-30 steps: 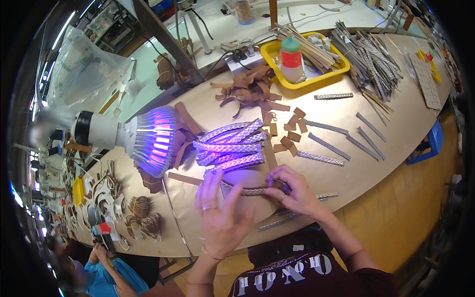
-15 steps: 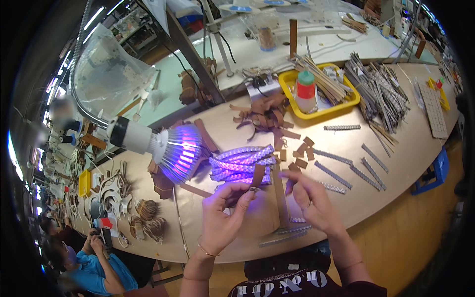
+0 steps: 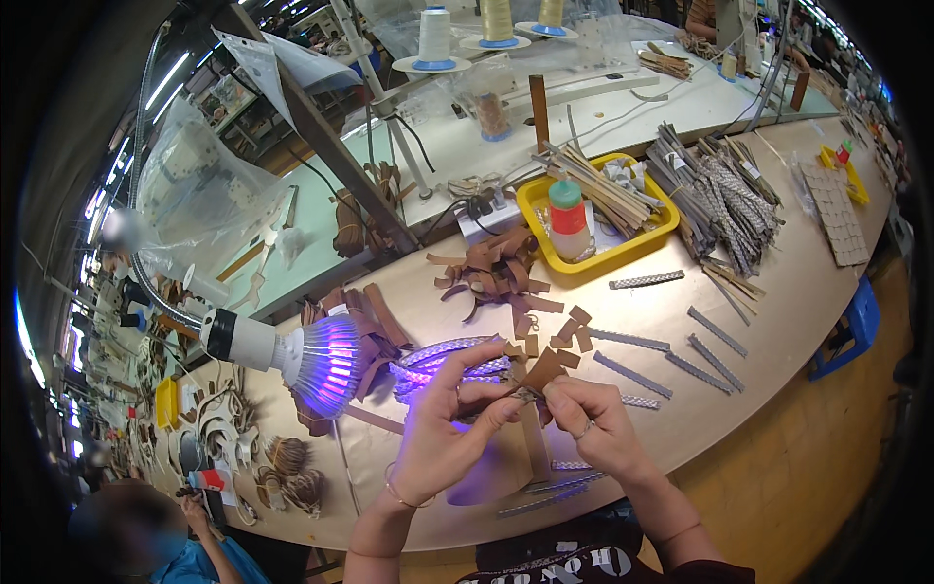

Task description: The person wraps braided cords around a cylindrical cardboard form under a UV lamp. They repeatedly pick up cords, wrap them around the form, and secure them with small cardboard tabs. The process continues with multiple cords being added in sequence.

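Left hand [image 3: 443, 433] and right hand [image 3: 592, 423] raised just above table [image 3: 778, 321], both pinched shut on brown leather piece [image 3: 538, 375] and patterned strip [image 3: 486, 397] between fingertips. Purple lamp [image 3: 311, 362] shining at left. Pile of patterned strips [image 3: 443, 358] under lamp glow, looks handled. Loose strips [image 3: 671, 355] and small brown tabs [image 3: 569, 331] spread at right, apparently waiting. Roughly midway, by judgement. Yellow tray [image 3: 540, 200] with bottle [image 3: 569, 216] beyond.

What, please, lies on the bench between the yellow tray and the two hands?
In the head view, loose brown leather strips and small brown tabs lie between the yellow tray and both hands.
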A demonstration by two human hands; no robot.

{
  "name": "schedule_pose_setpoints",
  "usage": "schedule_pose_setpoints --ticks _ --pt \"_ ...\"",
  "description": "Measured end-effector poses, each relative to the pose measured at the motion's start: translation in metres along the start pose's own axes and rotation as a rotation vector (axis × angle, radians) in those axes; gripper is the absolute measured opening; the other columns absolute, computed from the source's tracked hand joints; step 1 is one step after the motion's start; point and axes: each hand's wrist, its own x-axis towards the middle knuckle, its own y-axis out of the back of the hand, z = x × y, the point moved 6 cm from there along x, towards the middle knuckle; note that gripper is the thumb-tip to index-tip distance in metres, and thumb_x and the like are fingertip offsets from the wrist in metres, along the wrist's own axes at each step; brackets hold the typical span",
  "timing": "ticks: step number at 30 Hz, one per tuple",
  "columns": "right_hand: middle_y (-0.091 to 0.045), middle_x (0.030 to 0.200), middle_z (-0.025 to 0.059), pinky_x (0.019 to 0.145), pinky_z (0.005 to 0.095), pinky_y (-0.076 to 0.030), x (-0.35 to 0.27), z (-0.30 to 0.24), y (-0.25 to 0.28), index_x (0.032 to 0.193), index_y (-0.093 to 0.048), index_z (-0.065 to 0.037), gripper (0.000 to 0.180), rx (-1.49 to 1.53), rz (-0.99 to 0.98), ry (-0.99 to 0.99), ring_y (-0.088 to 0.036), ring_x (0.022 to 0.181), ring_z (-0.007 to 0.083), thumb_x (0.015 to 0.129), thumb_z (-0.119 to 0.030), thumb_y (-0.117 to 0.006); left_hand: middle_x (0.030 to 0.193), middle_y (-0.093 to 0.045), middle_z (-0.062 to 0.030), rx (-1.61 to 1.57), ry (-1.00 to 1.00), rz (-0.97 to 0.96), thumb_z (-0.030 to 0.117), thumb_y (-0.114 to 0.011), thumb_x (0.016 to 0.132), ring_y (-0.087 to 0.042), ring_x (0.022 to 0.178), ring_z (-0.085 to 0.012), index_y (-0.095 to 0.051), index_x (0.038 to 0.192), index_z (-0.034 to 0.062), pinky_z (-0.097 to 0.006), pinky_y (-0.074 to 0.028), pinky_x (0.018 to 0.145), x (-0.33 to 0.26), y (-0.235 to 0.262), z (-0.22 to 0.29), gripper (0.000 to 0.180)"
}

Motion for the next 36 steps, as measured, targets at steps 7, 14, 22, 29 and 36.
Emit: schedule_pose_setpoints --ticks 7,14,22,29,36 --pt "-0.047 0.065 0.0001 0.058 0.0258 -0.035 0.004 0.003 0.000 0.077 -0.057 0.005 0.034 0.040 0.038 -0.019 -0.040 0.063 0.0075 0.099 -0.020 -0.053 0.094 -0.069 -0.0064 0.039 -0.010 0.028 0.002 -0.062 0.090 -0.065 0.088 -0.0102 -0.045 0.132 0.0039 -0.025 -0.051 0.083 0.005 -0.003 0.001 0.045" --pt "-0.043 0.063 -0.0023 0.050 0.0228 -0.024 0.004 0.005 -0.002 0.065 -0.056 0.002 0.041 0.117 0.134 -0.028 -0.031 0.055 0.0045 0.099 -0.020 -0.052 0.090 -0.070 -0.0069 0.059 0.000 0.011 0.003 -0.062 0.091 -0.064 0.084 -0.0093 -0.048 0.125 0.0026 -0.025 -0.052 0.078 0.010 -0.004 -0.001 0.037" --pt "-0.046 0.065 -0.0021 0.048 0.0209 -0.021 0.004 0.012 -0.005 0.077 -0.060 0.003 0.035 0.315 0.074 -0.141 -0.029 0.054 0.0035 0.099 -0.022 -0.051 0.092 -0.071 -0.0081 0.110 -0.064 0.014 0.005 -0.063 0.091 -0.064 0.081 -0.0080 -0.049 0.121 0.0022 -0.023 -0.052 0.074 0.012 -0.001 0.001 0.033" --pt "-0.045 0.063 -0.0028 0.047 0.0212 -0.019 0.003 0.011 -0.010 0.076 -0.062 0.002 0.034 0.413 0.024 -0.147 -0.027 0.052 0.0036 0.098 -0.022 -0.051 0.094 -0.071 -0.0087 0.076 -0.048 -0.007 0.005 -0.063 0.090 -0.065 0.085 -0.0087 -0.050 0.120 0.0025 -0.024 -0.052 0.076 0.009 0.001 0.002 0.033" --pt "-0.043 0.061 -0.0051 0.046 0.0216 -0.020 -0.002 0.011 -0.008 0.066 -0.057 0.000 0.039 0.390 0.091 -0.220 -0.029 0.051 0.0023 0.098 -0.022 -0.055 0.092 -0.071 -0.0080 0.060 -0.002 -0.047 0.006 -0.063 0.091 -0.065 0.085 -0.0095 -0.050 0.120 0.0029 -0.024 -0.052 0.077 0.006 0.000 0.002 0.032"
